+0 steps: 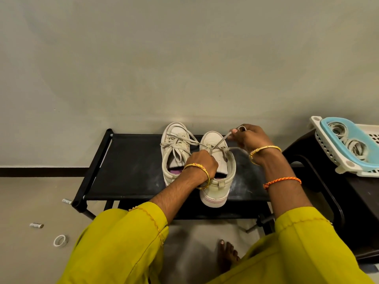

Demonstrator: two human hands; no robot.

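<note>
Two off-white sneakers stand side by side on a black rack shelf (127, 171), toes toward the wall. The left sneaker (174, 148) has loose laces. My left hand (202, 163) rests over the tongue of the right sneaker (217, 181) and pinches its lace at the crossing. My right hand (246, 138) is raised to the right of that shoe and grips the other lace end (222, 140), pulled taut, with a loop at my fingertips.
A dark stool (328, 181) at the right carries a white basket (320, 140) with a blue tray of tape rolls. On the floor at the left lie a tape ring (60, 240) and two small cylinders (36, 225). My bare foot (226, 255) is below the rack.
</note>
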